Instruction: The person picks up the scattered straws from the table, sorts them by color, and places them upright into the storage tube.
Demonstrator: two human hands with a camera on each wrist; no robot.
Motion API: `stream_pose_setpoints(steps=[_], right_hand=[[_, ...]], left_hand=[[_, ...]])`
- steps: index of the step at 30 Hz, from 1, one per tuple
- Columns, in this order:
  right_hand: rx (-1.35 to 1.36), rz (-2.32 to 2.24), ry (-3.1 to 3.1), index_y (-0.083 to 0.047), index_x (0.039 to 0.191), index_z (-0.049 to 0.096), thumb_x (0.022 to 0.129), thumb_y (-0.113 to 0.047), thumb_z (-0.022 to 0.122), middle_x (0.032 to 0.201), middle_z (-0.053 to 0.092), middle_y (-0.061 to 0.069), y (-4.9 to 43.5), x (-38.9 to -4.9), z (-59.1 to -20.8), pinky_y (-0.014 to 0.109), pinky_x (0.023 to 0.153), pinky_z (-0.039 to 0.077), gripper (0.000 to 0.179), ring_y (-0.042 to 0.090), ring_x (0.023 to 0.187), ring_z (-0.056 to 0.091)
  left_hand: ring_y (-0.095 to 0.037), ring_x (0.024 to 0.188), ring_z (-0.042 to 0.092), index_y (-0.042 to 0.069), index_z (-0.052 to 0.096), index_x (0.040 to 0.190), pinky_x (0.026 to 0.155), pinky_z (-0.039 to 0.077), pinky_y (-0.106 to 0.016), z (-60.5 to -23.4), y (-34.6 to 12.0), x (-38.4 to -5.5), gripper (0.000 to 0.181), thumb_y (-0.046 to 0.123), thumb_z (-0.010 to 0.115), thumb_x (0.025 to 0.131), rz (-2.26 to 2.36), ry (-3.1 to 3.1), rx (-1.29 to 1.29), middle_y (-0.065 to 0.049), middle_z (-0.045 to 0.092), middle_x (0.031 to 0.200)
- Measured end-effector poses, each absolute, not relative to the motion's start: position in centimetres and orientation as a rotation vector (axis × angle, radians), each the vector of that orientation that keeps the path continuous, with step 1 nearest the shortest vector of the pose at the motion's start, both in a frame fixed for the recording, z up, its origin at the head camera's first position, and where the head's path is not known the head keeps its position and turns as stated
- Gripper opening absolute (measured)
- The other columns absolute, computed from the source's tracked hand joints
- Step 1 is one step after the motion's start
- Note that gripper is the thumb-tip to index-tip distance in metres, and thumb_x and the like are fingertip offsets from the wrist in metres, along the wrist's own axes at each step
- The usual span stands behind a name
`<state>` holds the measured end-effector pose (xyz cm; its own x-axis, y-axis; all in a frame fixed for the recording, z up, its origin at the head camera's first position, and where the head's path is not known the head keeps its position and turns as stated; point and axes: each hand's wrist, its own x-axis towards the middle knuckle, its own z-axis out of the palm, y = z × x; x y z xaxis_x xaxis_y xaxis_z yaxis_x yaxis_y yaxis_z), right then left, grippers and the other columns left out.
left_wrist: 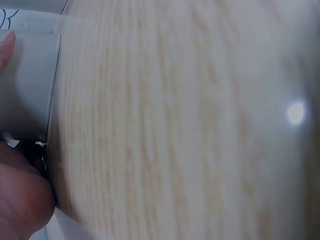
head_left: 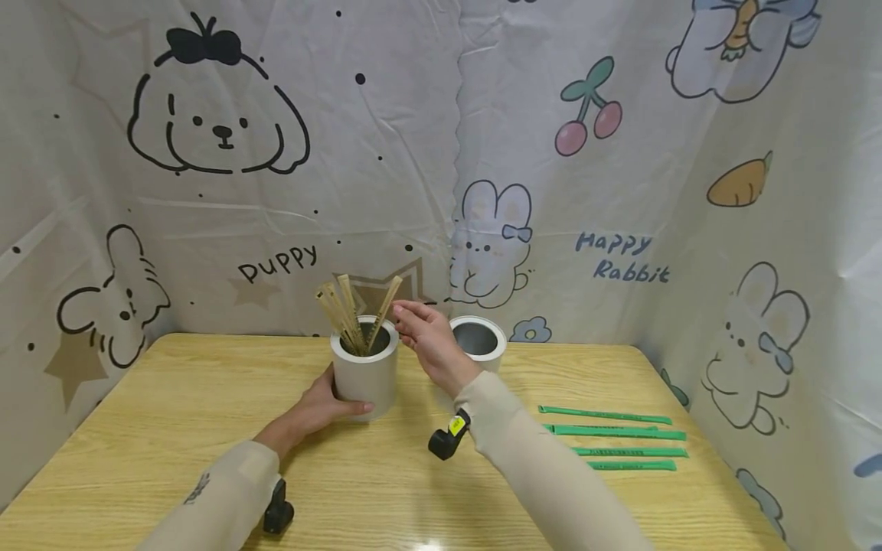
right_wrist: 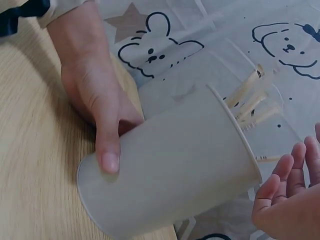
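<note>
My left hand (head_left: 313,402) grips a white cylindrical container (head_left: 365,379) low on its side, thumb across the front. Several slim tan sticks with dark print (head_left: 347,295) stand in it, tilted and fanned out above the rim. One tan stick (head_left: 384,312) leans right, close to my right fingertips. My right hand (head_left: 437,348) hovers at the container's right rim, its fingers loosely bent; in the right wrist view I see nothing held between them. The left wrist view catches only part of the container (left_wrist: 27,85) and hand.
A second white container (head_left: 482,357) stands behind my right forearm, its grey inside visible. Several flat green printed strips (head_left: 620,434) lie in rows on the right of the wooden table (head_left: 172,398). A patterned curtain (head_left: 386,115) hangs behind and at both sides.
</note>
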<state>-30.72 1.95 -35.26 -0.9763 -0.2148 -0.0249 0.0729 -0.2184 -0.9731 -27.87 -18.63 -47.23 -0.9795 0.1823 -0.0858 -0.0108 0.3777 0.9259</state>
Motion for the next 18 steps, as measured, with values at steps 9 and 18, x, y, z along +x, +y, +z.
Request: stream_pose_setpoints(steps=[9,18], right_hand=[[-0.225,-2.186,1.940,-0.001,0.122,0.066,0.102,-0.015,0.060,0.098,0.065,-0.006,2.9,-30.5,-35.5,0.020,0.076,0.047,0.025,0.007,0.082,0.059],[-0.338,-2.075,2.014,0.004,0.126,0.063,0.101,-0.015,0.061,0.101,0.067,-0.006,4.0,-29.7,-35.4,0.019,0.074,0.046,0.031,0.010,0.086,0.058]], left_hand=[[-0.042,0.148,0.034,0.003,0.010,0.161,0.122,0.029,-0.058,-47.1,-18.5,-27.6,0.114,0.033,0.086,0.080,1.649,2.452,0.140,-0.024,0.031,0.162],[-0.043,0.147,0.036,0.003,0.011,0.161,0.121,0.030,-0.059,-47.0,-18.5,-27.7,0.114,0.034,0.086,0.080,1.635,2.465,0.149,-0.024,0.033,0.161]])
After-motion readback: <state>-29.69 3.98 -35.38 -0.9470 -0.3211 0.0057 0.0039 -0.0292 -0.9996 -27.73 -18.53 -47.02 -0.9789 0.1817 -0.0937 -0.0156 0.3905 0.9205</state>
